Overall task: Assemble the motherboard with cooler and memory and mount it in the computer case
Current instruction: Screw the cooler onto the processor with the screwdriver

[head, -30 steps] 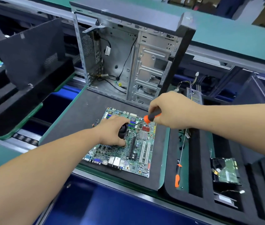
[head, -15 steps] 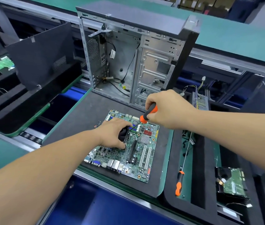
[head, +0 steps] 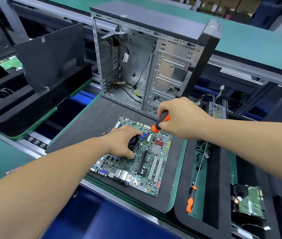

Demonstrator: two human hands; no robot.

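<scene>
Green motherboard (head: 133, 163) lies flat on the table's dark mat (head: 91, 128), outside the open computer case (head: 147, 66). Left hand (head: 124, 142) fingers clasp the black cooler (head: 133, 144); right hand (head: 180, 118) fingers grip the orange screwdriver (head: 160, 123). Cooler fastening appears underway; memory and case mounting remain.

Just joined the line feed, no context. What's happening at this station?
A person is fitting the cooler onto the motherboard, which lies flat on the dark mat. The left hand steadies the cooler; the right hand holds an orange-and-black screwdriver angled down at it. The computer case stands open behind, no board in it. A second screwdriver lies unused at right.
</scene>
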